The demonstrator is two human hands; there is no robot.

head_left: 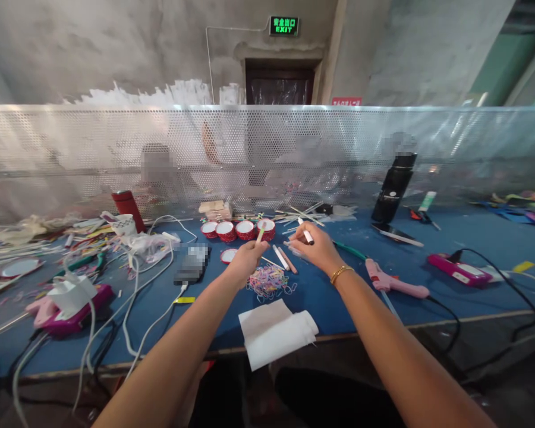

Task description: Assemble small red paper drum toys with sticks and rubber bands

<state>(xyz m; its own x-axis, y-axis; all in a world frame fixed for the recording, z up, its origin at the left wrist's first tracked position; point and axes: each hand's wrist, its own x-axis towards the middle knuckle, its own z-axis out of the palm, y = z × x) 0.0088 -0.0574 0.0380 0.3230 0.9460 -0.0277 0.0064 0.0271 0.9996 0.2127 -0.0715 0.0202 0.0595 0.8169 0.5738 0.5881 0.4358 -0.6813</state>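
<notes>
In the head view, the right hand [317,246] grasps a marker [305,232] above the blue table [339,309], its long axis slanting away and leftward; it is white with a dark section. The left hand [245,261] pinches a short, pale yellowish stick [261,232], pointing away near red-sided round pieces [225,230]. A patterned white cup [123,225] stands left, contents unclear.

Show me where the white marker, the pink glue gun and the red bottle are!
White marker [308,237]: head view, on the lower end of its barrel.
Pink glue gun [387,280]: head view, on the middle of its body.
Red bottle [129,208]: head view, on its side, below the lid.
</notes>
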